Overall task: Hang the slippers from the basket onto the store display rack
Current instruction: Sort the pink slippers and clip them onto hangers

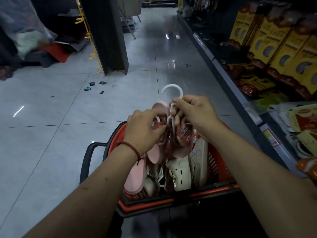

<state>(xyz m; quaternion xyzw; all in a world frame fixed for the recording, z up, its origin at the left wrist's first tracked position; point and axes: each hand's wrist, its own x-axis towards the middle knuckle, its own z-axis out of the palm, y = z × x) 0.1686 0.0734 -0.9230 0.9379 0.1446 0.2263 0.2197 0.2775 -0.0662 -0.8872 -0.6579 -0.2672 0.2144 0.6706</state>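
Basket [171, 201]: red, black-handled, on floor tiles [51, 143]; cream clogs [180, 176] inside.
Left hand [142, 129]: fingers curled round pink slippers [158, 106] raised over basket's far edge.
Right hand [193, 112]: pinches white hanger [172, 85] stem, hook upward.
Display rack [93, 56]: yellow hook strip on dark pillar [106, 40], far left.

left hand [142, 127] + right hand [193, 112]: 2 | basket [218, 163]: 1 | white hook [172, 85]: 1 | wrist cord [128, 144]: 1 | slippers [178, 172]: uncountable

Slippers [178, 172] lie in the basket [217, 162]; shelves [257, 100] stand right, a pillar [106, 35] ahead left
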